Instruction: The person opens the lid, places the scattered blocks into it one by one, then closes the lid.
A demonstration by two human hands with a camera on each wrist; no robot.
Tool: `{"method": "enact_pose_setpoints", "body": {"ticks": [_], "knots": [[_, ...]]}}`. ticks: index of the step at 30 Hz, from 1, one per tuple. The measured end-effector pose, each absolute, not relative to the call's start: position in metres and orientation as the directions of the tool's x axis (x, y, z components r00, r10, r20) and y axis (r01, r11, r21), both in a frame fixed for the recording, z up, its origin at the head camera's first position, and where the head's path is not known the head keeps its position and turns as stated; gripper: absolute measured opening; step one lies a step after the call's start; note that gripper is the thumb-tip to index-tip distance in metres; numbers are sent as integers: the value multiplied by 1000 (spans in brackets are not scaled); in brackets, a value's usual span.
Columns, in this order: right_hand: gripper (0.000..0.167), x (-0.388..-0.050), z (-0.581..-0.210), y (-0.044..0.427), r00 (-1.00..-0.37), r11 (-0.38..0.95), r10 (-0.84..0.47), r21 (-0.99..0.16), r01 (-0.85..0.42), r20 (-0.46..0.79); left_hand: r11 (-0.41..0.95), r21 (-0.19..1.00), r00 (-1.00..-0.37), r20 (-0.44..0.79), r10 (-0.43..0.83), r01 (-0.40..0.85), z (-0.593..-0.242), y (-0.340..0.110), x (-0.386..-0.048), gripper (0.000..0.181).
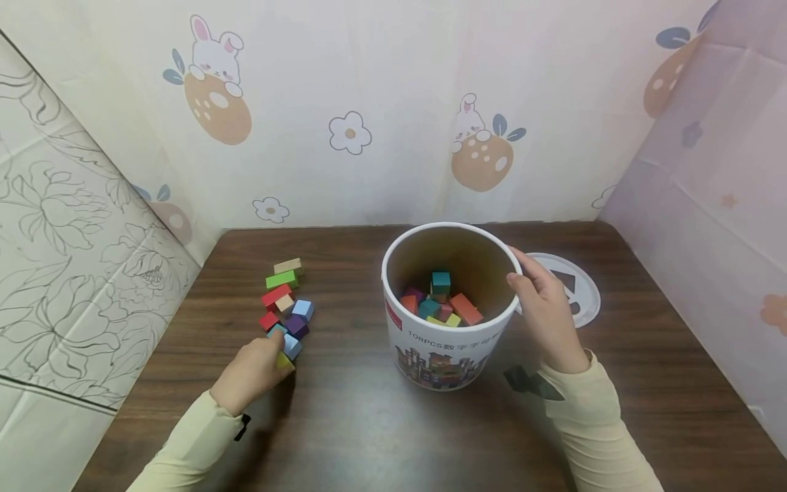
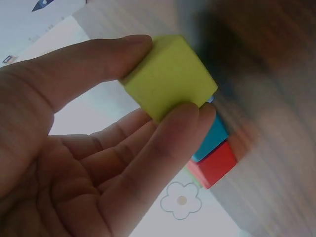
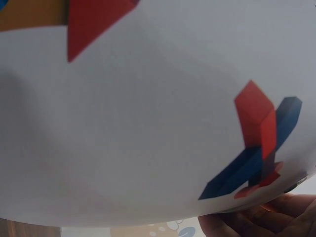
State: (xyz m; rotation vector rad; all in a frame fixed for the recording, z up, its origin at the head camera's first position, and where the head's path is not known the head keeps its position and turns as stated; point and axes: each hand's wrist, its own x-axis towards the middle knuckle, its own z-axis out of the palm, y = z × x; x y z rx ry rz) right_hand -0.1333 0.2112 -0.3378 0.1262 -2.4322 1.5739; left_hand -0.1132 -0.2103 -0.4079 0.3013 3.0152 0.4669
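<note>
A yellow-green cube block (image 2: 170, 79) is pinched between the thumb and fingers of my left hand (image 1: 255, 369), at the near end of a row of blocks. Beyond that hand lie a light blue block (image 1: 292, 347), a purple block (image 1: 297, 326), red blocks (image 1: 277, 298) and a green block (image 1: 282, 279). My right hand (image 1: 544, 307) holds the right rim of a white bucket (image 1: 424, 342), thumb near the top edge and fingers round the outside. Several coloured blocks (image 1: 466, 309) lie inside the bucket. In the right wrist view the bucket's printed wall (image 3: 148, 123) fills most of the picture.
A round white lid (image 1: 587, 301) lies flat behind the right hand. The brown wooden table (image 1: 344, 437) meets a patterned curtain (image 1: 344, 184) at the back. More patterned cloth stands along both sides.
</note>
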Motion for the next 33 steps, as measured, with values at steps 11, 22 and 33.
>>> {"method": "enact_pose_setpoints", "body": {"ticks": [11, 22, 33], "knots": [[43, -133, -337, 211, -966, 417, 67, -886, -201, 251, 913, 341, -971, 0, 239, 225, -383, -212, -126, 23], [43, -133, -337, 211, -966, 409, 65, -890, -203, 251, 847, 462, -964, 105, 244, 264, -354, -204, -136, 25], [44, -133, -338, 211, -965, 411, 69, -889, -204, 253, 697, 593, -913, 302, 273, 404, -319, -177, -146, 35]]}}
